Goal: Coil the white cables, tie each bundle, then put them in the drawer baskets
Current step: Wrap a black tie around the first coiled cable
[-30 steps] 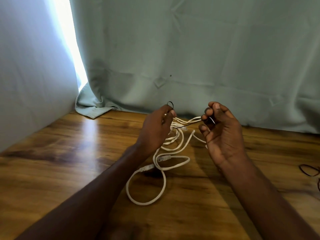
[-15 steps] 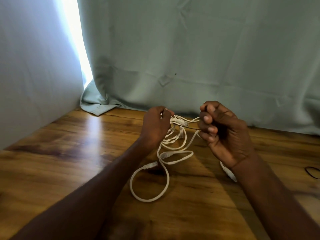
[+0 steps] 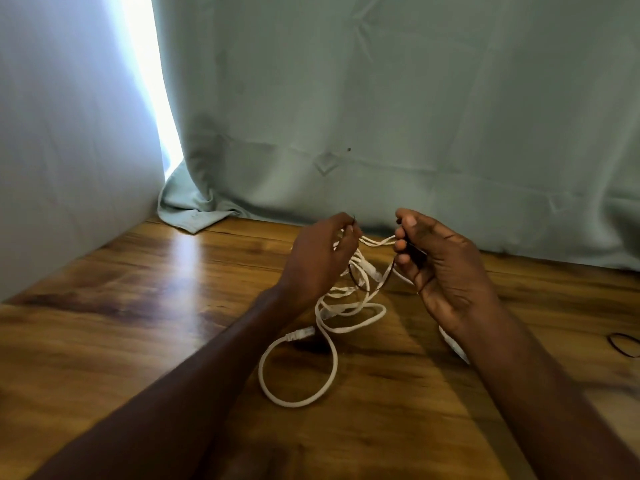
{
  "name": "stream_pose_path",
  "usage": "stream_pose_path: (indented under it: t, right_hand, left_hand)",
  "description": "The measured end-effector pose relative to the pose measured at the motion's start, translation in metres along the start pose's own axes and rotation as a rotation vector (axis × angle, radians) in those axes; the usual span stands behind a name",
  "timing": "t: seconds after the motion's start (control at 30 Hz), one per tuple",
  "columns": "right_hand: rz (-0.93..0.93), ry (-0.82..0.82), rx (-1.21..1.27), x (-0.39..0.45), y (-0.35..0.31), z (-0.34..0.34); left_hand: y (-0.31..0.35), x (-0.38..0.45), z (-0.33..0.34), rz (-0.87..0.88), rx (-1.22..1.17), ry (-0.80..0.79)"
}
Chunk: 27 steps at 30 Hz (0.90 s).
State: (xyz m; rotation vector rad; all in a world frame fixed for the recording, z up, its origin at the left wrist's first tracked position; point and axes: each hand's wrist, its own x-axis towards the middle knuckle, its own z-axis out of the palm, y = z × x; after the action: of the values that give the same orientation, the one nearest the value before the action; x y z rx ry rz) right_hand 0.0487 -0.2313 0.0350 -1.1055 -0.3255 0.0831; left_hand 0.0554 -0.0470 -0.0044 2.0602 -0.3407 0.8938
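A loosely looped white cable [image 3: 332, 344] lies on the wooden table [image 3: 138, 327], its upper strands lifted between my hands. My left hand [image 3: 317, 261] grips the gathered strands from the left, fingers curled around them. My right hand [image 3: 440, 268] faces it, fingers curled, pinching a thin dark tie [image 3: 388, 271] that hangs in a loop across the cable strands between the two hands. A white connector end [image 3: 299, 335] rests on the table below my left wrist. Another white piece [image 3: 455, 346] shows under my right wrist.
A pale green curtain [image 3: 381, 116] hangs along the back of the table, bunched at the left corner. A grey wall [image 3: 52, 150] closes the left side. Dark elastic bands [image 3: 625, 344] lie at the table's right edge. No drawer baskets are in view.
My right hand has drawn slightly away from the left and opened a little, and the dark tie now sags in a loop between my hands. The cable's lower loop stays on the table.
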Motion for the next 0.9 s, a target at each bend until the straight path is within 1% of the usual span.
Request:
stream_pose_path:
  t: [0.07, 0.13, 0.23, 0.4, 0.5, 0.63, 0.9]
  right_hand:
    - [-0.015, 0.119, -0.027, 0.006, 0.007, -0.006]
    - [-0.022, 0.169, -0.043, 0.009, 0.010, -0.011]
    - [-0.035, 0.157, -0.089, 0.009, 0.008, -0.013]
    - [-0.196, 0.195, -0.415, 0.003, 0.009, -0.010]
    - [-0.271, 0.218, -0.510, 0.002, 0.011, -0.008]
    - [-0.325, 0.241, -0.578, 0.002, 0.014, -0.007]
    - [-0.334, 0.217, -0.591, 0.003, 0.016, -0.006]
  left_hand:
    - [0.004, -0.001, 0.004, 0.072, 0.077, -0.088]
    - [0.008, -0.001, 0.007, 0.132, 0.116, -0.139]
    - [0.011, -0.003, 0.008, 0.185, 0.111, -0.157]
    - [0.011, -0.001, 0.008, 0.196, 0.108, -0.152]
    - [0.012, -0.002, 0.008, 0.213, 0.115, -0.165]
    - [0.015, -0.002, 0.008, 0.204, 0.120, -0.195]
    - [0.017, -0.002, 0.006, 0.203, 0.119, -0.227]
